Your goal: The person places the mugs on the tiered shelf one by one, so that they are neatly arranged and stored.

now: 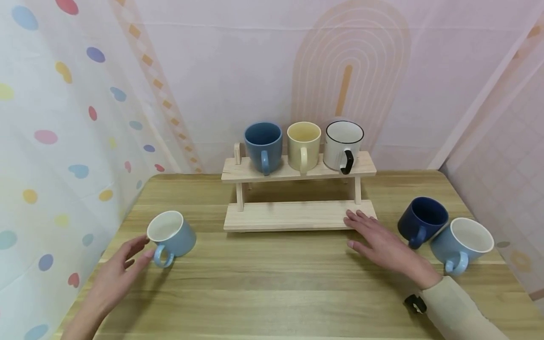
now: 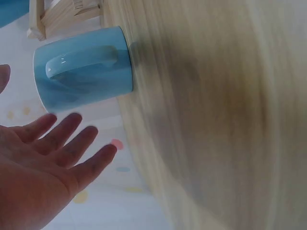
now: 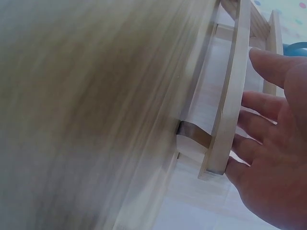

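Observation:
A light blue mug with a white inside stands upright at the left of the table, its handle toward the person. Beside it is my left hand, fingers spread around the mug's left side and thumb near the handle. In the left wrist view the fingertips come close to the mug's rim, and the palm holds nothing. My right hand lies palm down with extended fingers at the right end of the lower shelf of a wooden two-tier stand. Its fingers reach along the board's edge.
On the upper shelf stand a blue mug, a cream mug and a white mug with a black handle. A navy mug and another light blue mug stand at the right. Patterned curtains surround the table.

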Demonstrator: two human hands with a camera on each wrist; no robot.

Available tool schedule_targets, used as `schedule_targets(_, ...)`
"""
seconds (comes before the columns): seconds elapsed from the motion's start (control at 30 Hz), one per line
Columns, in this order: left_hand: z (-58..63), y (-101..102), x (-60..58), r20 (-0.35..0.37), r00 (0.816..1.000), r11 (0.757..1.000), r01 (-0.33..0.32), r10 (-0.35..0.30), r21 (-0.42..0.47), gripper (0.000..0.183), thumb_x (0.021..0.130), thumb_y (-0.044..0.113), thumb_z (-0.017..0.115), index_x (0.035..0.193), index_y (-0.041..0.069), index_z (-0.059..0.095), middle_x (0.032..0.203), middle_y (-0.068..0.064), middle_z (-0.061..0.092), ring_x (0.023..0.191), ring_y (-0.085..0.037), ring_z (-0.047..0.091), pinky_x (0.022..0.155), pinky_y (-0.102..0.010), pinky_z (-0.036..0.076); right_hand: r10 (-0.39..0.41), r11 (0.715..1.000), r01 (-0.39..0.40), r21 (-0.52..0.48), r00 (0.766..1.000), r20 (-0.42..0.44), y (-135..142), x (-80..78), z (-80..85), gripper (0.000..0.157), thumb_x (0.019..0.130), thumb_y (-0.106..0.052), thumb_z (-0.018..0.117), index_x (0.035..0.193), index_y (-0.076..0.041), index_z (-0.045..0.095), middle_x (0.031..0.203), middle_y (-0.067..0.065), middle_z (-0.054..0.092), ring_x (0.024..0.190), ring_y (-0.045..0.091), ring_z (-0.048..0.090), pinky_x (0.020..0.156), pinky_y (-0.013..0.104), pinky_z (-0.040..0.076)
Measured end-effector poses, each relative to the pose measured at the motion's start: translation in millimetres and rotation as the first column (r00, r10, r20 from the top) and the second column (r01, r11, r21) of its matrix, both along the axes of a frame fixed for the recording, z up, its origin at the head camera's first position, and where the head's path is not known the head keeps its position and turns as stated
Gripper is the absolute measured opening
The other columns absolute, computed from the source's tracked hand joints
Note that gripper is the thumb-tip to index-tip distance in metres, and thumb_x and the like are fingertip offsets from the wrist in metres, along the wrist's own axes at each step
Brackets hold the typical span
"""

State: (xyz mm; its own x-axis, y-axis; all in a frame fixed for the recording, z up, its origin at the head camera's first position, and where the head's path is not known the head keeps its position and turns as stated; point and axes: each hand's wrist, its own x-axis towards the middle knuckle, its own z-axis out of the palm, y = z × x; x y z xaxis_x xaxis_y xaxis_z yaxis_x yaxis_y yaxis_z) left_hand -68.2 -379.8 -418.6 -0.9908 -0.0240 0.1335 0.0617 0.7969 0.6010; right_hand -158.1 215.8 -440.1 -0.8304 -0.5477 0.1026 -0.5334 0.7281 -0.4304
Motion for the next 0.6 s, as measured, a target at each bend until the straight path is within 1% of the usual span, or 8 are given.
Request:
schedule_targets(0.07, -2.2, -1, 1.5, 0.043, 0.999, 1.000, -0.005, 0.004, 0.011, 0.048, 0.109, 0.031, 0.054, 0.146, 0.000, 0.052, 0.144, -0.026, 0.057, 0.127, -0.013, 0.056, 0.082, -0.002, 0.039, 0.000, 1.000, 0.000, -0.001, 1.000, -0.002, 0, -0.2, -0.3, 0.057, 0.104, -0.029, 0.066, 0.151, -0.001, 0.051, 0.165, 0.017, 0.034, 0.152, 0.043, 0.028, 0.120, 0.063, 0.025)
schedule_targets(0.17, -6.1, -2, 3.1, 0.102, 0.995, 1.000, -0.013, 0.014, -0.010, 0.046, 0.110, 0.035, 0.051, 0.141, 0.003, 0.059, 0.138, -0.025, 0.063, 0.117, -0.022, 0.063, 0.078, -0.008, 0.044, 0.003, 1.000, -0.003, 0.000, 1.000, -0.004, -1, 0.0, -1.3, 0.057, 0.103, -0.029, 0.066, 0.151, -0.001, 0.051, 0.165, 0.018, 0.035, 0.152, 0.043, 0.028, 0.120, 0.063, 0.025)
schedule_targets(0.2, -7.8, -2, 3.6, 0.118, 0.993, 1.000, -0.016, 0.018, -0.016, 0.046, 0.110, 0.036, 0.050, 0.140, 0.003, 0.061, 0.136, -0.024, 0.064, 0.114, -0.020, 0.065, 0.077, -0.010, 0.045, 0.004, 1.000, -0.004, 0.001, 1.000, -0.004, -1, 0.2, -1.5, 0.057, 0.103, -0.029, 0.066, 0.151, -0.001, 0.051, 0.165, 0.018, 0.035, 0.152, 0.044, 0.029, 0.120, 0.063, 0.025)
schedule_targets(0.3, -13.6, 0, 4.3, 0.150, 0.989, 0.999, -0.023, 0.019, 0.030, 0.045, 0.110, 0.036, 0.050, 0.134, 0.001, 0.065, 0.130, -0.021, 0.068, 0.107, 0.003, 0.058, 0.079, -0.011, 0.045, 0.004, 1.000, -0.004, 0.003, 1.000, -0.006, -1, 0.4, -2.0, 0.057, 0.103, -0.029, 0.066, 0.151, -0.001, 0.051, 0.165, 0.018, 0.035, 0.152, 0.044, 0.029, 0.120, 0.063, 0.025)
schedule_targets(0.4, -18.4, 2, 4.7, 0.148, 0.989, 0.991, -0.011, -0.009, 0.134, 0.041, 0.111, 0.032, 0.050, 0.129, 0.001, 0.069, 0.124, -0.013, 0.072, 0.104, 0.014, 0.055, 0.082, -0.010, 0.046, 0.001, 1.000, -0.001, -0.001, 1.000, -0.010, -1, 0.3, -1.5, 0.057, 0.103, -0.029, 0.066, 0.151, -0.002, 0.051, 0.165, 0.017, 0.035, 0.152, 0.043, 0.028, 0.120, 0.063, 0.025)
schedule_targets(0.5, -21.4, 5, 2.3, 0.138, 0.990, 0.960, 0.000, -0.041, 0.281, 0.040, 0.112, 0.028, 0.048, 0.125, -0.003, 0.071, 0.117, 0.000, 0.075, 0.106, 0.010, 0.060, 0.085, -0.011, 0.050, -0.004, 1.000, 0.004, -0.009, 1.000, -0.007, -1, 0.5, -0.3, 0.057, 0.104, -0.029, 0.066, 0.151, -0.002, 0.051, 0.165, 0.017, 0.034, 0.152, 0.043, 0.028, 0.120, 0.063, 0.024)
schedule_targets(0.57, -22.6, 5, -0.1, 0.146, 0.988, 0.920, -0.004, -0.058, 0.391, 0.043, 0.113, 0.026, 0.047, 0.126, -0.009, 0.068, 0.113, 0.007, 0.076, 0.106, 0.007, 0.064, 0.086, -0.014, 0.054, -0.006, 1.000, 0.006, -0.012, 1.000, -0.003, -2, 0.8, 0.6, 0.056, 0.104, -0.029, 0.065, 0.151, -0.002, 0.051, 0.165, 0.017, 0.034, 0.152, 0.043, 0.028, 0.120, 0.063, 0.024)
schedule_targets(0.6, -23.2, 4, -1.7, 0.154, 0.986, 0.892, -0.007, -0.070, 0.452, 0.044, 0.113, 0.025, 0.047, 0.126, -0.011, 0.067, 0.112, 0.008, 0.076, 0.106, 0.006, 0.065, 0.087, -0.016, 0.055, -0.008, 1.000, 0.008, -0.014, 1.000, 0.001, -2, 1.0, 1.0, 0.056, 0.104, -0.029, 0.065, 0.151, -0.002, 0.051, 0.165, 0.017, 0.034, 0.152, 0.043, 0.027, 0.120, 0.063, 0.024)
